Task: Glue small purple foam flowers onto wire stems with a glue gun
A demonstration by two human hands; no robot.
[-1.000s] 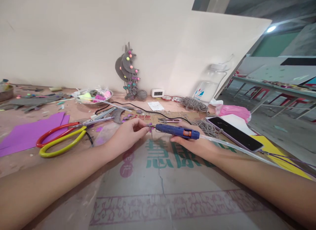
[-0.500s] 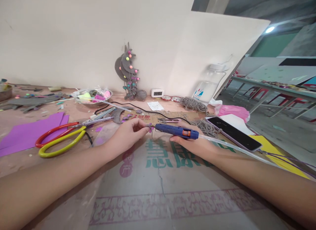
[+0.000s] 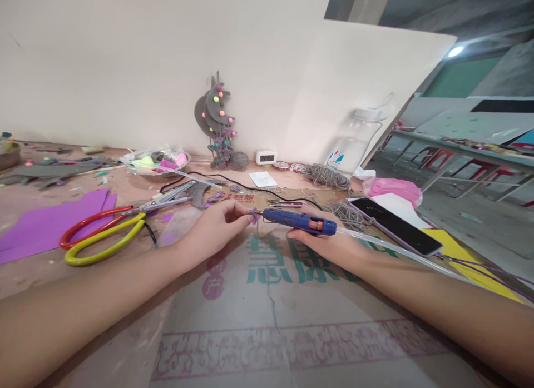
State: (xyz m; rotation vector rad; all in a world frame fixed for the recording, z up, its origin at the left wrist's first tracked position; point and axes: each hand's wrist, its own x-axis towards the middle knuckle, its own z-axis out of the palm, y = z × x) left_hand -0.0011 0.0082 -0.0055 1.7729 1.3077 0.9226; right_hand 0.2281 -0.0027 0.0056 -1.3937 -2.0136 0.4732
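My right hand [image 3: 315, 232] is wrapped round a blue hot glue gun [image 3: 287, 218], its nozzle pointing left. A long clear glue stick [image 3: 400, 252] runs out of the gun's back end, over my right forearm. Between thumb and fingertips my left hand [image 3: 227, 224] pinches a small purple piece [image 3: 254, 215], with a bit of grey yarn hanging below it. The nozzle tip meets this piece or sits right beside it; I cannot tell which. Both hands are above a printed cardboard sheet [image 3: 225, 332].
Left lie scissors with red and yellow handles [image 3: 104, 235] and purple sheets [image 3: 50, 221]. Behind are a bowl [image 3: 158, 174], a grey moon ornament [image 3: 214, 118] against the board, a small digital clock [image 3: 267, 157] and a water bottle [image 3: 352, 140]. Grey yarn [image 3: 327, 177] and a phone [image 3: 394, 224] lie right.
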